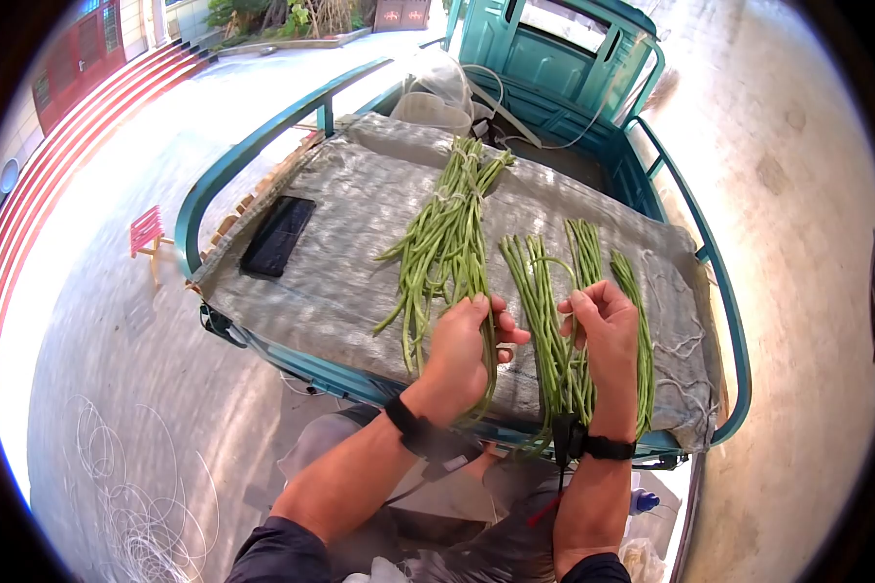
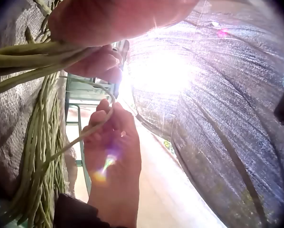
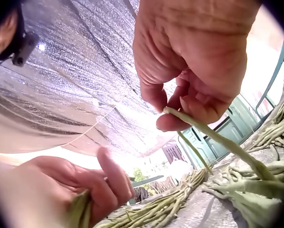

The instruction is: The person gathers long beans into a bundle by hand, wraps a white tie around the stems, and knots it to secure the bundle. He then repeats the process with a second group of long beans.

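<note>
My left hand [image 1: 462,345] grips a few long green beans [image 2: 28,61] between thumb and fingers, at the lower end of a bundle of long beans [image 1: 452,228]. That bundle is tied with a pale strip near its top. To the right, my right hand [image 1: 608,321] pinches the end of a single long bean [image 3: 220,138], which bends away below the fingertips. Beneath and beside this hand lie loose rows of long beans [image 1: 533,311], partly hidden by it. Another row of beans [image 1: 634,301] lies at the right.
A grey woven cloth [image 1: 345,209] covers the bed of a teal cargo vehicle with side rails [image 1: 715,282]. On its left lies a dark flat phone-like object [image 1: 278,236]. Pale ties [image 1: 666,340] lie at the right, and a white bucket [image 1: 430,113] stands behind.
</note>
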Demonstrator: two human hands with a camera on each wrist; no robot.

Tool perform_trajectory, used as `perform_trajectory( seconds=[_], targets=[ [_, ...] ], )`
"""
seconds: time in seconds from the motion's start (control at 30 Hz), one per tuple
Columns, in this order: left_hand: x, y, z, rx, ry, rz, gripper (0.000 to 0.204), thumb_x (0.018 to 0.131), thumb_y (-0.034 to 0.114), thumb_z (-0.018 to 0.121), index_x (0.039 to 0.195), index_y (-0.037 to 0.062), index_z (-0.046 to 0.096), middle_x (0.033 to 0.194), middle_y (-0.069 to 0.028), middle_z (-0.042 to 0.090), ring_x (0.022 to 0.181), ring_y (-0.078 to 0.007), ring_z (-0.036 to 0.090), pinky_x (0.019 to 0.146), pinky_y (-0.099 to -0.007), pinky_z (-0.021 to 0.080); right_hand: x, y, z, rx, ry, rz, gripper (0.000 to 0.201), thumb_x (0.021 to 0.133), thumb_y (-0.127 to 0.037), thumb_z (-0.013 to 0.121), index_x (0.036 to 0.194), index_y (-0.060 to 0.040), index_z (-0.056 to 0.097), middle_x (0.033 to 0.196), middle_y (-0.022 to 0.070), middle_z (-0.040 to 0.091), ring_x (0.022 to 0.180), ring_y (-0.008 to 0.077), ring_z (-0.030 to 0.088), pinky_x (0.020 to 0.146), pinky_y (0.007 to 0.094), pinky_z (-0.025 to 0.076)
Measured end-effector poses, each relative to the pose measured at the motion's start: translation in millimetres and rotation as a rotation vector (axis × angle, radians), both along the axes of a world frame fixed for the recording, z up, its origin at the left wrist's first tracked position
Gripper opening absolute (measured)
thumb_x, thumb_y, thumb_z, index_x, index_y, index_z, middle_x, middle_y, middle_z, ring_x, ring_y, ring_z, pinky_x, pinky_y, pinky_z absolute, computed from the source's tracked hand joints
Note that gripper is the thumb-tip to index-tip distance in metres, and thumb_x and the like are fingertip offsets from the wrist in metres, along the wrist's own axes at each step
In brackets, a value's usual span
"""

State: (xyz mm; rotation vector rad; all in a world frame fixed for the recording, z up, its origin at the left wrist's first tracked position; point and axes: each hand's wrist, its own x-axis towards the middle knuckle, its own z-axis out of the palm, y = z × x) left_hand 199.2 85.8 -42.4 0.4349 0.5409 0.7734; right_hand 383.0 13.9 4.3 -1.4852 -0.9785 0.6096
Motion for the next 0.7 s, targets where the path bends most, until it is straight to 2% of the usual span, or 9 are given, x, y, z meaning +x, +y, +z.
perform_trajectory(
  seconds=[0.1,0.13,0.23,0.27,0.33,0.53,0.7],
  targets=[
    [1,-5,7,0.019,0.024,-0.001,0.026,0.114,0.025,0.042,0.11,0.0077,0.061,0.101,-0.0083,0.072,0.094,-0.0285,0.074,0.074,-0.0367,0.053,-22,-9,19,0.034,-0.039,0.137,0.012,0.101,-0.01,0.067,0.092,-0.0039,0.063,0.088,0.0082,0.077,0.064,0.0069,0.065,0.053,0.0213,0.045],
    [0,-5,8,0.045,0.033,-0.007,0.029,0.114,0.025,0.04,0.109,0.0055,0.061,0.106,-0.0134,0.074,0.101,-0.0302,0.074,0.083,-0.042,0.057,-30,-11,24,0.025,-0.03,0.204,0.013,0.101,-0.01,0.068,0.091,-0.0036,0.063,0.086,0.007,0.075,0.063,0.0063,0.063,0.054,0.0217,0.046],
    [5,0,-2,0.06,-0.053,0.031,0.03,0.114,0.025,0.041,0.108,0.0031,0.06,0.107,-0.0187,0.072,0.107,-0.034,0.073,0.091,-0.0486,0.058,-39,-15,13,-0.113,-0.07,0.477,0.014,0.101,-0.011,0.068,0.091,-0.0022,0.063,0.083,0.0044,0.073,0.063,0.0068,0.063,0.057,0.022,0.048],
    [6,1,-6,0.031,-0.065,0.039,0.03,0.114,0.024,0.041,0.109,0.0027,0.06,0.107,-0.0199,0.072,0.107,-0.0351,0.072,0.093,-0.05,0.058,-36,-16,8,-0.237,-0.142,0.536,0.016,0.099,-0.012,0.071,0.092,-0.0004,0.062,0.079,0.005,0.07,0.064,0.0097,0.064,0.059,0.0255,0.051],
    [5,1,0,-0.027,-0.086,0.053,0.03,0.114,0.024,0.04,0.112,0.0018,0.06,0.108,-0.0222,0.071,0.107,-0.0372,0.072,0.097,-0.053,0.057,-41,-16,11,-0.288,-0.262,0.572,0.014,0.098,-0.009,0.071,0.091,-0.0005,0.063,0.081,0.0059,0.071,0.065,0.0087,0.064,0.058,0.0243,0.051],
    [-2,1,10,-0.029,-0.088,0.142,0.029,0.114,0.025,0.04,0.114,0.0034,0.059,0.106,-0.0181,0.07,0.103,-0.0362,0.072,0.093,-0.0482,0.059,-39,-16,11,-0.378,-0.385,0.59,0.017,0.097,-0.012,0.072,0.089,0.0003,0.063,0.081,0.0052,0.071,0.063,0.0097,0.067,0.053,0.0251,0.05],
    [-5,5,5,0.02,-0.114,0.137,0.026,0.114,0.026,0.041,0.115,0.0058,0.057,0.095,-0.0105,0.066,0.083,-0.0268,0.066,0.079,-0.0409,0.056,-43,-17,13,-0.42,-0.332,0.569,0.016,0.097,-0.013,0.071,0.091,0.0007,0.064,0.081,0.005,0.072,0.064,0.0109,0.069,0.051,0.0257,0.051]
  ],
)
